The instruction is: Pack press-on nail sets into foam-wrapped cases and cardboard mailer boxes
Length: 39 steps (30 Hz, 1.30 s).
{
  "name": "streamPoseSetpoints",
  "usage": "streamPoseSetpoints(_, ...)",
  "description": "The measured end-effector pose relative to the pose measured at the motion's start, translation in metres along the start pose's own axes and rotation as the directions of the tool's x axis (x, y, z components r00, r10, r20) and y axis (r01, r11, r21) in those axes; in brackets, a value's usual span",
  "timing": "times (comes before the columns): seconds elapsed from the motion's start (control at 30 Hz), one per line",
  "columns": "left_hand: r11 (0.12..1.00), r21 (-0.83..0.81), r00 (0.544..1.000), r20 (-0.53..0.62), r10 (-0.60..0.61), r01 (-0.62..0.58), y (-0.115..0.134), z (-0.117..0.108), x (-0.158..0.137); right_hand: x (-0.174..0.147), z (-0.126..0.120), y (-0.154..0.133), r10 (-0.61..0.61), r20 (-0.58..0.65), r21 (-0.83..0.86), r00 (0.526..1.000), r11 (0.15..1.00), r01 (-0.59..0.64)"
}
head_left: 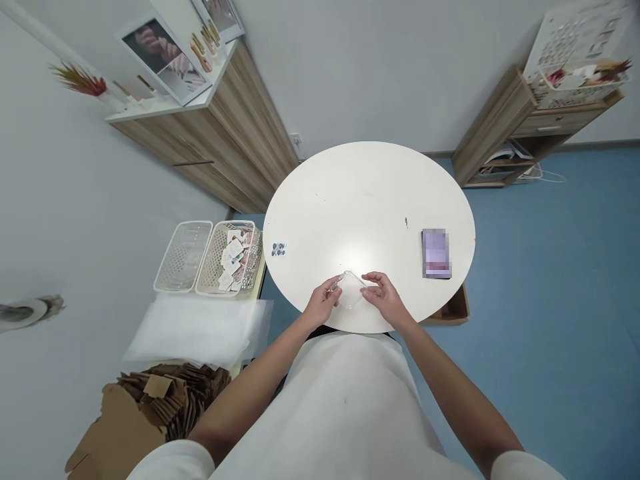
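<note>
Near the front edge of the white round table (370,193), a clear, square-looking plastic case (352,291) is held with one corner pointing away from me. My left hand (324,300) pinches its left side between thumb and fingers. On the opposite side, the fingertips of my right hand (384,297) close on its edge. The case is see-through, so I cannot make out whether anything is inside. Off to the left lies a small set of dark blue-grey oval pieces (279,249). A purple box (437,254), partly blurred out, rests at the right.
A small dark object (406,222) lies on the tabletop. Left of the table are a white basket of cards (216,267), another white basket (167,267), translucent sheets (195,327) and stacked cardboard (130,420). A brown box (455,310) shows beneath the table's right side.
</note>
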<state>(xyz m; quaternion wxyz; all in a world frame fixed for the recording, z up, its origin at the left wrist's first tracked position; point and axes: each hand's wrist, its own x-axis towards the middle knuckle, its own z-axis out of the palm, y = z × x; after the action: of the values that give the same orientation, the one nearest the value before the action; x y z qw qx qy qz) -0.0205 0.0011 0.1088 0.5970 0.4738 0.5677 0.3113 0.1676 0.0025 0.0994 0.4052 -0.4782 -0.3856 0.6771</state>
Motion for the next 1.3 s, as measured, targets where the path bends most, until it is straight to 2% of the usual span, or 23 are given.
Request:
streamPoseSetpoints(0.07, 0.999, 0.052, 1.000, 0.025, 0.005, -0.006, 0.002, -0.001, 0.000, 0.002, -0.005, -0.007, 0.015, 0.075, -0.078, 0.997, 0.997, -0.009)
streamPoseSetpoints(0.13, 0.998, 0.062, 1.000, 0.005, 0.017, -0.017, 0.006, -0.001, 0.000, 0.003, -0.005, -0.010, 0.029, 0.094, -0.121, 0.995, 0.993, -0.018)
streamPoseSetpoints(0.23, 0.995, 0.073, 0.997, -0.033, 0.072, -0.070, 0.011, 0.000, -0.002, 0.001, -0.001, -0.006, 0.039, -0.020, -0.037, 0.999, 0.999, -0.040)
streamPoseSetpoints(0.3, 0.981, 0.144, 0.991, 0.005, 0.133, -0.133, 0.014, 0.000, -0.006, -0.004, 0.002, -0.001, 0.063, -0.079, 0.063, 0.995, 0.996, -0.058)
streamPoseSetpoints(0.37, 0.951, 0.248, 0.983, 0.065, 0.173, -0.184, 0.016, 0.000, -0.010, -0.010, 0.005, 0.003, 0.089, -0.064, 0.124, 0.994, 0.989, -0.080)
streamPoseSetpoints(0.47, 0.921, 0.335, 0.979, 0.103, 0.175, -0.199, 0.018, -0.001, -0.013, -0.017, 0.007, 0.007, 0.090, -0.017, 0.105, 0.996, 0.991, -0.087)
streamPoseSetpoints(0.57, 0.944, 0.282, 0.983, 0.101, 0.150, -0.173, 0.018, -0.004, -0.012, -0.021, 0.006, 0.007, 0.045, 0.005, -0.011, 0.999, 0.999, -0.045)
streamPoseSetpoints(0.67, 0.979, 0.160, 0.989, 0.104, 0.108, -0.123, 0.019, -0.006, -0.009, -0.023, 0.005, 0.004, -0.080, 0.025, -0.141, 0.996, 0.987, 0.083)
streamPoseSetpoints(0.77, 0.993, 0.095, 0.982, 0.179, 0.056, -0.074, 0.019, -0.006, -0.009, -0.028, 0.002, 0.004, -0.166, 0.063, -0.178, 0.984, 0.968, 0.175)
streamPoseSetpoints(0.87, 0.990, 0.120, 0.967, 0.252, 0.044, -0.076, 0.021, -0.002, -0.013, -0.034, -0.001, 0.009, -0.187, 0.075, -0.182, 0.979, 0.963, 0.198)
streamPoseSetpoints(1.07, 0.974, 0.193, 0.962, 0.265, 0.066, -0.120, 0.023, 0.009, -0.021, -0.042, -0.008, 0.018, -0.216, 0.022, -0.178, 0.976, 0.960, 0.216)
streamPoseSetpoints(1.3, 0.977, 0.140, 0.955, 0.271, 0.119, -0.161, 0.027, 0.010, -0.014, -0.031, -0.011, 0.002, -0.215, 0.051, -0.128, 0.975, 0.967, 0.220)
